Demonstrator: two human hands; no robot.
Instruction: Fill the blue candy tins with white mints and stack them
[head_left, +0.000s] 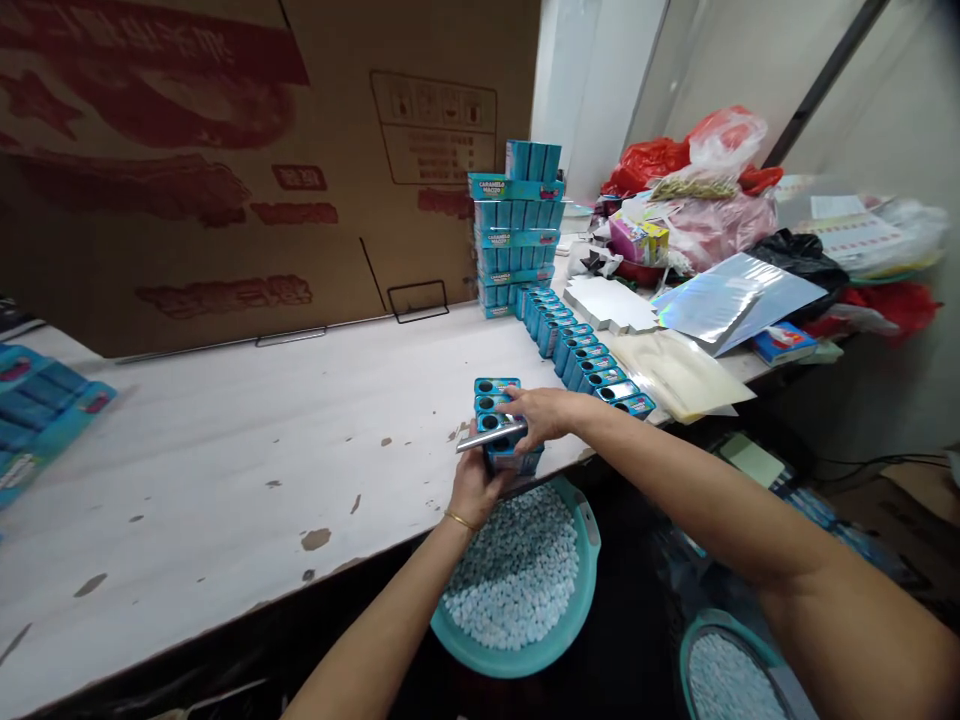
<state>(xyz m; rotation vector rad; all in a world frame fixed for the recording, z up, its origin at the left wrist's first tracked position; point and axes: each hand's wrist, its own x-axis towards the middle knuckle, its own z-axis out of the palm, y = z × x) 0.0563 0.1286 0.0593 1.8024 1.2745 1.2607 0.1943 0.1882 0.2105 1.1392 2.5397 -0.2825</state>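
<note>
A: What is close to the person?
B: A blue-green tub [525,662], just below the table's edge. It is full of little pale blue and white bits [510,590]. A second tub [724,617] is down on the right, with pale bits too.
A: And the hands?
B: The left hand [474,492] wears a thin gold bracelet [459,520]. It curls around the near end of a short line of small blue boxes [489,404], at the table's front edge. The right hand [544,415] reaches over them with its fingers apart, touching their tops. A shiny metal thing [487,437] lies across the boxes, and one end meets the right hand. I cannot tell if that hand pinches it.
A: What else is on the white table [262,480]?
B: Blue packs [45,420] on the left. On the right, a long row of blue boxes [585,352], with yellowish sheets [675,380] beside it.
A: And farther back?
B: White cards [609,302], a tall stack of blue packs [516,240], a big brown box [262,230], and red bags [652,165] at the right.
</note>
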